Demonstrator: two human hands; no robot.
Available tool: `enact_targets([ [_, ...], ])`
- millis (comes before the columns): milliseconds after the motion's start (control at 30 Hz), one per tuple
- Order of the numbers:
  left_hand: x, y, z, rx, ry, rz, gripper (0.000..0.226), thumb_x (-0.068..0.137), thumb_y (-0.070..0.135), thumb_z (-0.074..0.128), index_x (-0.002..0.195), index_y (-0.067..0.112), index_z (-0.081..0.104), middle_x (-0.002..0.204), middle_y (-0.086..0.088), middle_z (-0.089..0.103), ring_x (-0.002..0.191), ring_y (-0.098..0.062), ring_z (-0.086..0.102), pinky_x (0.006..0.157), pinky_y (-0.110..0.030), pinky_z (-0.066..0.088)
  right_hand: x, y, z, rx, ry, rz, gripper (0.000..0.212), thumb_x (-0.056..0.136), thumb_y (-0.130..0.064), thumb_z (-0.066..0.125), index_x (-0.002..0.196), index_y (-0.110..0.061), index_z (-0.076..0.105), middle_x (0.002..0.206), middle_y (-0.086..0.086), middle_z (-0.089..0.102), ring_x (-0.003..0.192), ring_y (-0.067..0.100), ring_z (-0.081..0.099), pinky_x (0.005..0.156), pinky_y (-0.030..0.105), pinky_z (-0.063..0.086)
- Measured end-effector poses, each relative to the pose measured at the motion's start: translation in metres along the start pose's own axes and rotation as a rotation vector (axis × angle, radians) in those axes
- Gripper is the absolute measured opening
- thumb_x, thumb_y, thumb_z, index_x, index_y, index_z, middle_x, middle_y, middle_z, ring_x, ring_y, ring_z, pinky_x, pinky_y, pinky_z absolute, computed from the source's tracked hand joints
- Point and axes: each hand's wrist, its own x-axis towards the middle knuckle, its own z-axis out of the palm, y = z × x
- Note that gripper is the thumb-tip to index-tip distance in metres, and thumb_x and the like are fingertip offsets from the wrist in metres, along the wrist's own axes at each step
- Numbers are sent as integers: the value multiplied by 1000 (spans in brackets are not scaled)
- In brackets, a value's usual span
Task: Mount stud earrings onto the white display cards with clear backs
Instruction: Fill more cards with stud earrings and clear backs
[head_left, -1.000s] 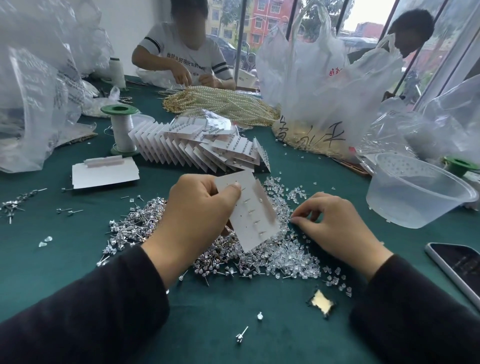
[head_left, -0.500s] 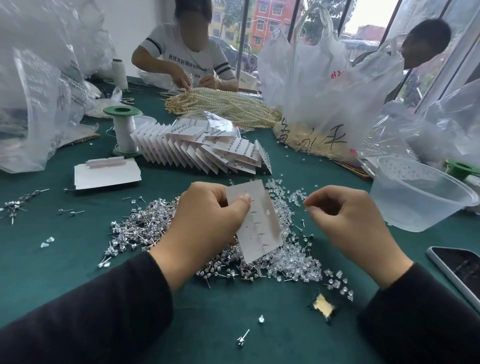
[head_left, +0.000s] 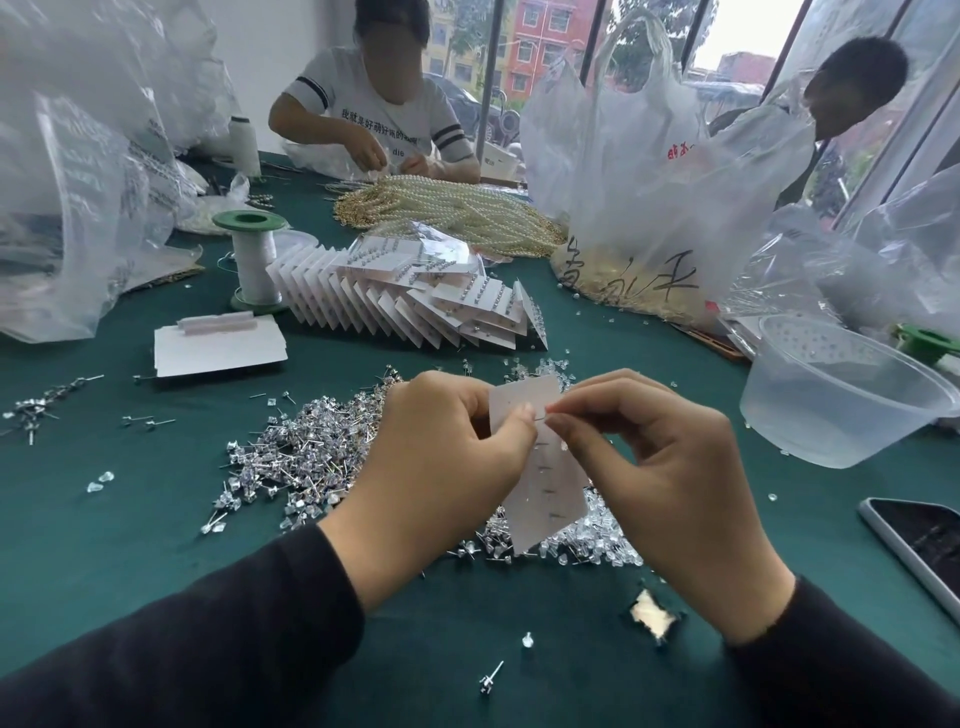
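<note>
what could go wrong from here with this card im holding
1. The left hand grips only the upper part of the white card; pressing from the right hand might bend it.
2. The clear back it seems to pinch at the top post is hidden and could slip into the pile of clear backs underneath.
3. The loose stud between the sleeves could get swept off the table.
</note>
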Motion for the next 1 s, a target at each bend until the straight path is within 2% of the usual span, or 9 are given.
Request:
enact_targets([
  [200, -1, -2, 1, 51, 16, 42, 37, 80, 25, 61, 57, -4, 62, 51, -19, 58, 42, -13, 37, 42, -17, 28, -1, 0, 2, 10, -16, 50, 4, 74, -5, 67, 73, -8, 70, 72, -4, 67, 70, 13, 63, 66, 32, 52],
  [300, -2, 0, 1, 31, 26, 62, 35, 82, 22, 61, 56, -2, 63, 49, -16, 60, 44, -22, 49, 42, -26, 35, -2, 0, 2, 25, -2, 73, 4, 75, -5, 69, 74, -9, 69, 72, -3, 67, 70, 14, 63, 67, 34, 53],
  [433, -1, 2, 1, 12, 33, 81, 36, 82, 22, 61, 55, -2, 62, 49, -15, 61, 45, -23, 52, 43, -30, 39, -4, -1, 3, 56, 8, 106, 7, 76, -3, 70, 73, -9, 68, 71, -2, 67, 70, 16, 63, 67, 36, 52],
  [600, -3, 5, 0, 85, 59, 149, 39, 76, 27, 52, 50, -1, 55, 42, -13, 52, 45, -25, 47, 42, -32, 34, -4, -4, 5, 91, 34, 109, 4, 74, -8, 69, 71, -10, 68, 70, -1, 66, 69, 16, 63, 66, 34, 52],
  [867, -5, 5, 1, -45, 45, 125, 44, 80, 32, 50, 54, -1, 58, 48, -17, 57, 47, -30, 55, 43, -39, 45, -6, -8, 7, 75, 59, 66, 6, 72, -2, 67, 71, -7, 70, 71, -2, 65, 69, 9, 62, 65, 18, 49],
  [1000, -4, 6, 0, -43, 46, 100, 45, 79, 36, 49, 55, -1, 59, 50, -18, 59, 48, -30, 56, 46, -40, 45, -5, -9, 4, 13, 55, 63, 6, 74, -6, 70, 76, -11, 71, 73, -3, 66, 68, 11, 60, 65, 22, 49],
])
